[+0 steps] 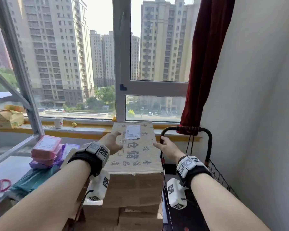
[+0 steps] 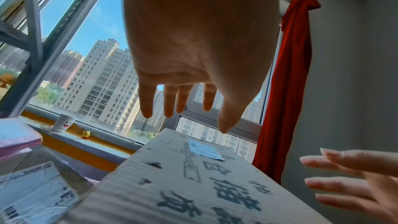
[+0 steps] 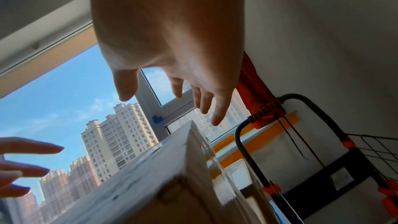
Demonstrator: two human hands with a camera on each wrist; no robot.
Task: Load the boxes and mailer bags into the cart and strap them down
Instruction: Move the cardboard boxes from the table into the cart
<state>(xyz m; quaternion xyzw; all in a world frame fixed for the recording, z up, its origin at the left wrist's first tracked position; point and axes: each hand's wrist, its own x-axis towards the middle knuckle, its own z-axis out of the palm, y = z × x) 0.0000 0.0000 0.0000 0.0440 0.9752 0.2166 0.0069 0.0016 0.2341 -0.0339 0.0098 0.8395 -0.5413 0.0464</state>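
Your left hand (image 1: 111, 142): fingers spread above the top box (image 1: 137, 147) | your right hand (image 1: 165, 145): spread beside its right edge | cart (image 1: 207, 139): right of stack.

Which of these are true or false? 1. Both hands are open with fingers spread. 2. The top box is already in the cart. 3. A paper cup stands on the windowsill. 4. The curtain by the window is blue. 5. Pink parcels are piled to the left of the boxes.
1. True: the left hand and right hand are both open at the top cardboard box.
2. False: it sits on a stack of boxes beside the black cart.
3. True: the paper cup stands there.
4. False: the curtain is dark red.
5. True: the pink parcels lie there.
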